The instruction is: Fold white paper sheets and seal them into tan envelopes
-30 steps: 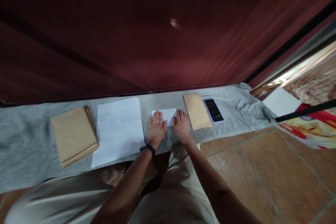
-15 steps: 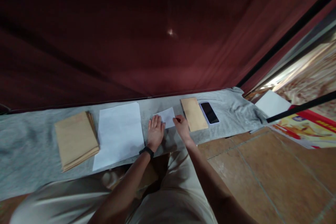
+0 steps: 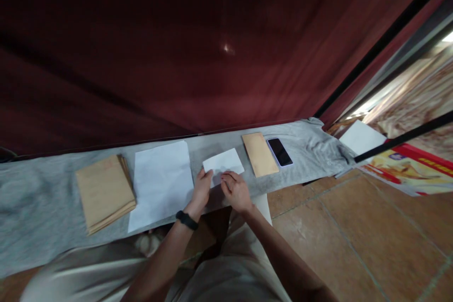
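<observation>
A small folded white paper (image 3: 223,163) is held just above the grey cloth (image 3: 42,188). My left hand (image 3: 200,189), with a black band at the wrist, pinches its near left edge. My right hand (image 3: 235,190) grips the near edge toward the middle, fingers curled. A single tan envelope (image 3: 259,153) lies just right of the paper. A stack of white sheets (image 3: 161,182) lies to the left of my hands.
A pile of tan envelopes (image 3: 104,192) sits at the left. A dark phone (image 3: 279,151) lies beside the single envelope. A dark red curtain (image 3: 177,56) hangs behind the cloth. Brown floor tiles (image 3: 354,236), a white sheet (image 3: 361,138) and a colourful poster (image 3: 410,170) lie to the right.
My hands went from lying flat on the folded paper to gripping its near edge and drawing it toward me. The paper has turned slightly.
</observation>
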The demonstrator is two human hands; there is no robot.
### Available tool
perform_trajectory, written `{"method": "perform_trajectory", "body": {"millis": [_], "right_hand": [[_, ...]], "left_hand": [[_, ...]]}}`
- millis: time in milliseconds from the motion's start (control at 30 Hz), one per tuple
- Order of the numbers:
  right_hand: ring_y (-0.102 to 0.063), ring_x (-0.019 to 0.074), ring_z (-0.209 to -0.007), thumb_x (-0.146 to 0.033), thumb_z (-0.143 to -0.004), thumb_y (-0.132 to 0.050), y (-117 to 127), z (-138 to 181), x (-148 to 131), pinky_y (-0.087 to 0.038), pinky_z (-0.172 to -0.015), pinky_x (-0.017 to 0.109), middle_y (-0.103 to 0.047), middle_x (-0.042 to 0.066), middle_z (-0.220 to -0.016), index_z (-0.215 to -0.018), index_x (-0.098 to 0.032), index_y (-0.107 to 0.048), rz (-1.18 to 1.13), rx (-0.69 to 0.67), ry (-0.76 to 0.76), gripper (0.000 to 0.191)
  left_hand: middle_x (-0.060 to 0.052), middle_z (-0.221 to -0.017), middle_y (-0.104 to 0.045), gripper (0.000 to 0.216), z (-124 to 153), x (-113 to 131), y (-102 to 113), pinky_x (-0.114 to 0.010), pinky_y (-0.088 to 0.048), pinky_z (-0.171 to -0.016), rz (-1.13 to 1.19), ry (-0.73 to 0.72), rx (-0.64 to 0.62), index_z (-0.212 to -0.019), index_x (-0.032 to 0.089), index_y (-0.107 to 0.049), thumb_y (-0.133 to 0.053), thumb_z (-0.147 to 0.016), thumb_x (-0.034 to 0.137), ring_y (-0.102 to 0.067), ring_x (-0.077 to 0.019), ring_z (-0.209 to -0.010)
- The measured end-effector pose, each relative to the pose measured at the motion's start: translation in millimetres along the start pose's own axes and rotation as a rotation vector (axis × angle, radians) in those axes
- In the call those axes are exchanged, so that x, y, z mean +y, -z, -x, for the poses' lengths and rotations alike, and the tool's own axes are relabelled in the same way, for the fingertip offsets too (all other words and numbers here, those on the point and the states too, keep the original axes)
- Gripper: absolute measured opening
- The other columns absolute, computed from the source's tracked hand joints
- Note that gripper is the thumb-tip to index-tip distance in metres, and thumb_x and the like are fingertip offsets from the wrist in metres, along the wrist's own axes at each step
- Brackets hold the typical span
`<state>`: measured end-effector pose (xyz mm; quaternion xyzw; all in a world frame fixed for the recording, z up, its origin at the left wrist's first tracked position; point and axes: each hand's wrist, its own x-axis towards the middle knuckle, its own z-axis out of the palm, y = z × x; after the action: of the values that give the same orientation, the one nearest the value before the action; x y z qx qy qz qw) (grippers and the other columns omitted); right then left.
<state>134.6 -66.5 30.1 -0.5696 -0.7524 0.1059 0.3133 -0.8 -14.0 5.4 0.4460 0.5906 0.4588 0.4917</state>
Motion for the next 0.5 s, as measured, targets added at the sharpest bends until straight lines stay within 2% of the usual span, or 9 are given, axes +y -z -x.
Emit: {"method": "perform_trajectory", "body": {"millis": [133, 267, 367, 500], "right_hand": [[-0.067, 0.0199, -0.108, -0.015, -0.097, -0.050, -7, 25, 27, -0.055, -0.096, 0.034, -0.072, 0.008, -0.116, -0.112, -0.023, -0.071, -0.020, 0.039, -0.094, 0.027], [-0.066, 0.0222, -0.112, -0.014, -0.097, -0.045, -11, 40, 43, -0.054, -0.101, 0.039, -0.070, 0.010, -0.120, -0.114, -0.021, -0.071, -0.081, 0.073, -0.134, 0.032], [-0.064, 0.0211, -0.118, -0.015, -0.099, -0.042, -18, 34, 45, -0.053, -0.104, 0.038, -0.068, 0.012, -0.126, -0.121, -0.019, -0.069, -0.108, 0.072, -0.142, 0.035], [-0.057, 0.0216, -0.129, -0.017, -0.099, -0.042, -28, 11, 45, -0.048, -0.111, 0.042, -0.063, 0.012, -0.138, -0.130, -0.018, -0.065, -0.100, 0.036, -0.081, 0.039]], "left_hand": [[-0.007, -0.091, -0.075, 0.023, -9, -16, 17, -0.045, -0.055, -0.092, -0.159, 0.012, 0.037, -0.094, 0.019, -0.066, -0.058, -0.074, 0.029, -0.069, -0.0274, -0.095], [-0.009, -0.101, -0.073, 0.028, -14, -28, 11, -0.049, -0.048, -0.104, -0.259, -0.012, 0.077, -0.104, 0.019, -0.063, -0.054, -0.077, 0.020, -0.067, -0.0291, -0.105], [-0.011, -0.109, -0.072, 0.032, -18, -35, 3, -0.047, -0.049, -0.103, -0.289, -0.036, 0.069, -0.111, 0.018, -0.060, -0.051, -0.080, 0.016, -0.066, -0.0278, -0.105], [-0.013, -0.112, -0.072, 0.033, -24, -41, -2, -0.041, -0.056, -0.090, -0.286, -0.071, 0.011, -0.117, 0.015, -0.057, -0.046, -0.086, 0.018, -0.069, -0.0257, -0.096]]}}
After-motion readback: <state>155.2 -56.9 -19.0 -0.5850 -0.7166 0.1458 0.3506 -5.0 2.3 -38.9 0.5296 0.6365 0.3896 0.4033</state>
